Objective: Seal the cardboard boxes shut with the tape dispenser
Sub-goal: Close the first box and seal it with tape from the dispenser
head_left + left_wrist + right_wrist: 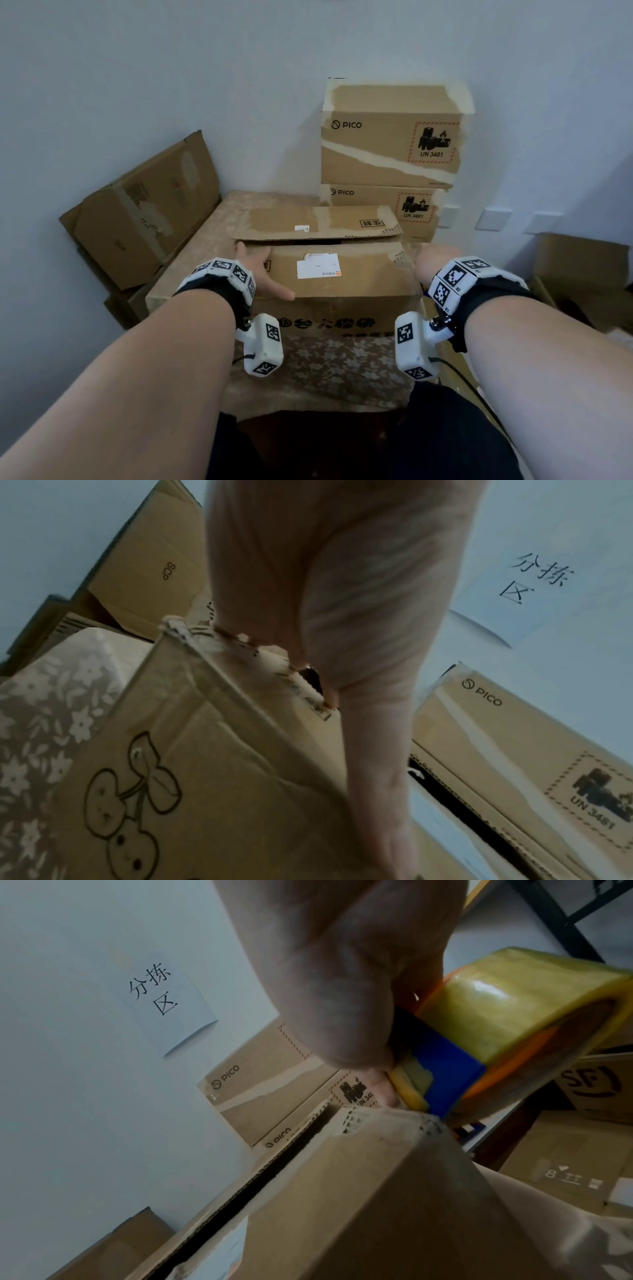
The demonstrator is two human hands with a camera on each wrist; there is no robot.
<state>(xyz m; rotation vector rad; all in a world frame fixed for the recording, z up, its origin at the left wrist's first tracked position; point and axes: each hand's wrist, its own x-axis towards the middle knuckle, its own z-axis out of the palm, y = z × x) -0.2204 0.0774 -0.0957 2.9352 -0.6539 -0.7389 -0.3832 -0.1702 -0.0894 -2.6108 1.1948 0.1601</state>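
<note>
Cardboard box [329, 274] sits on the table right under both hands, its long flaps running left to right. Left hand [260, 274] lies flat, fingers spread, pressing the near flap down. Right hand [342, 988] pinches the tape dispenser [496, 1031] just above the box's right corner, so it is nearer the open seam.

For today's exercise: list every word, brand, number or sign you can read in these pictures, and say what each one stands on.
"PICO": upper stacked box and lower stacked box.
"UN 3481": red-bordered labels on both.
"分拣区": paper sign on the wall.
"SCP": leaning carton.
"SF": carton at right.
Front box label and print: unreadable.
</note>
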